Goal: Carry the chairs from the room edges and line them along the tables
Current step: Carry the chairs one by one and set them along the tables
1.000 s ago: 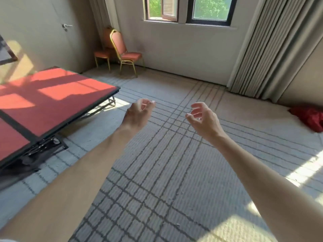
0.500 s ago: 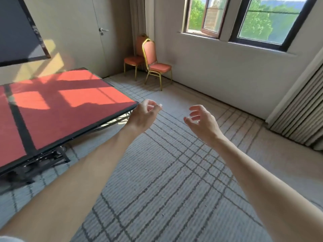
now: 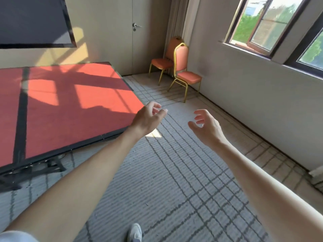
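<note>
The table (image 3: 70,102) is on my left. Ahead in the corner stand two chairs, the front chair (image 3: 185,74) just before the back chair (image 3: 163,62). The door (image 3: 148,41) is left of them, the window (image 3: 262,27) on the right wall.

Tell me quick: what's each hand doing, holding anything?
Left hand: open, fingers loosely curled, holding nothing.
Right hand: open, fingers loosely curled, holding nothing.
</note>
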A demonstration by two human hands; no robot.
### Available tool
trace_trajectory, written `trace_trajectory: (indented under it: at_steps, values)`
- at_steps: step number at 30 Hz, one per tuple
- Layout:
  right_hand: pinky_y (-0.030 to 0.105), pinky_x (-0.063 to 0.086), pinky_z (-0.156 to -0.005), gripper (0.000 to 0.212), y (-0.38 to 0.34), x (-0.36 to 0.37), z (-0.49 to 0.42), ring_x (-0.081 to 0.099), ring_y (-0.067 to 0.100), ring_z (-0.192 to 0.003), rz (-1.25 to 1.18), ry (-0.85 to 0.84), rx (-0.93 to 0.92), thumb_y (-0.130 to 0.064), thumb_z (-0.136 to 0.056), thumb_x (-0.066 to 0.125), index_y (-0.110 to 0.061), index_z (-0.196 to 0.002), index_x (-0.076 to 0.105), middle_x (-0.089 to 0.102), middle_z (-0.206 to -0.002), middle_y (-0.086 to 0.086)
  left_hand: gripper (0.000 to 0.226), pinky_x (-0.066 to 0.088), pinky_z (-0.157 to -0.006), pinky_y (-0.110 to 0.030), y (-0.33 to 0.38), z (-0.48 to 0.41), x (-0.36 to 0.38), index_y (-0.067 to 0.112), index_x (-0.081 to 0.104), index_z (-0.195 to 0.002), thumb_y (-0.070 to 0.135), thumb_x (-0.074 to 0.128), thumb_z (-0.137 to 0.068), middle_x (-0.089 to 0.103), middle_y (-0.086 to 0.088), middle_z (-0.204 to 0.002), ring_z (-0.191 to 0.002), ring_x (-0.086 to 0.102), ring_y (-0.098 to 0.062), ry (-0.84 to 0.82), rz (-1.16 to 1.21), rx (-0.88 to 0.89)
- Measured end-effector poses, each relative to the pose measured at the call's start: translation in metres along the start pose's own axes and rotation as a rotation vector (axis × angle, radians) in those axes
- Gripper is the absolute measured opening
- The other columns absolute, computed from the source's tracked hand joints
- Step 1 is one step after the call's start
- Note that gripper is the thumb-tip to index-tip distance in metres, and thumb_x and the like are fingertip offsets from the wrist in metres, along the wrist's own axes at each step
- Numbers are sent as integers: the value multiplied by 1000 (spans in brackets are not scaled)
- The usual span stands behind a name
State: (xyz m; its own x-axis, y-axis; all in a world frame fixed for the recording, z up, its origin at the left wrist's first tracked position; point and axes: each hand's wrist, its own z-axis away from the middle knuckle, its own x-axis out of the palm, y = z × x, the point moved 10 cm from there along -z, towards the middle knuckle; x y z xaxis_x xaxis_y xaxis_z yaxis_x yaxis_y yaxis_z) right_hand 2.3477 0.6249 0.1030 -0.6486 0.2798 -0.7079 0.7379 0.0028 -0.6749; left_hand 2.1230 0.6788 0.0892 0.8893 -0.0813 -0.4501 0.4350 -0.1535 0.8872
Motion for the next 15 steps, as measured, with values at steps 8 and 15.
trace_trajectory:
  at_steps: [8,15]
  values:
    - [26,46,-86,44,25,39,-203,61,11,-97,35,1,53,-36,-85,70,-24,-124,55,63,-109,-4,39,49,-90,-34,-17,-218,3,25,58,-120,51,56,-91,61,6,-115,-101,59,-11,-57,1,-10]
    - [24,44,-83,44,67,62,-383,61,12,-98,-31,33,92,-35,-87,69,-23,-127,55,63,-110,-4,37,48,-87,-32,-23,-407,31,26,59,-117,51,56,-91,61,9,-111,-102,59,-9,-69,-13,19]
